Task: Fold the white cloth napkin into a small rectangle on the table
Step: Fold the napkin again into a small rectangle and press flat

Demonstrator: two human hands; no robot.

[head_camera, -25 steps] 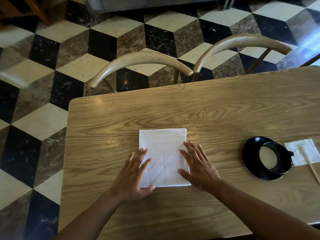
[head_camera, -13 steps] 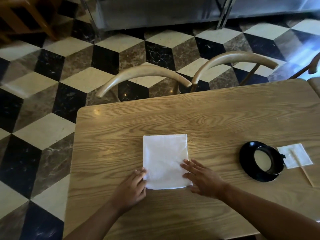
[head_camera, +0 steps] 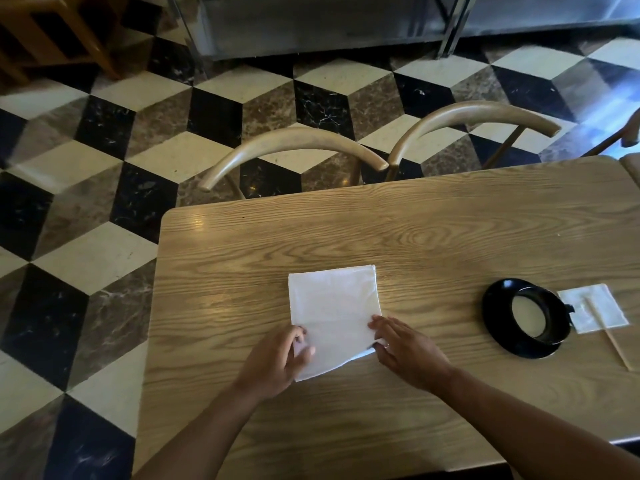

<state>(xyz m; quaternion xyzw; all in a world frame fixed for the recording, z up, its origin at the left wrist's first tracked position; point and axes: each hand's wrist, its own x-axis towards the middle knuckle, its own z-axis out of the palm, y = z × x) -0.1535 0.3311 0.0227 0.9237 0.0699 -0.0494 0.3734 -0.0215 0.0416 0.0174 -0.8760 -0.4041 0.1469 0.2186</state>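
Note:
The white cloth napkin [head_camera: 334, 306] lies folded into a rectangle on the wooden table [head_camera: 415, 244], near its front left part. My left hand [head_camera: 277, 358] pinches the napkin's near left corner between thumb and fingers. At the near right corner, my right hand [head_camera: 405, 348] grips the edge and lifts it slightly off the wood. The far edge of the napkin stays flat. Both forearms reach in from the bottom of the view.
A black saucer with a cup [head_camera: 526, 317] sits to the right, beside a small white paper napkin [head_camera: 599, 303] with a wooden stick [head_camera: 609, 337] on it. Two curved wooden chair backs [head_camera: 294, 143] [head_camera: 481, 116] stand at the table's far edge. Checkered floor lies left.
My hands slid from flat on the napkin's sides down to its near corners and closed on them. The near edge now lifts a little. The camera view tilted upward.

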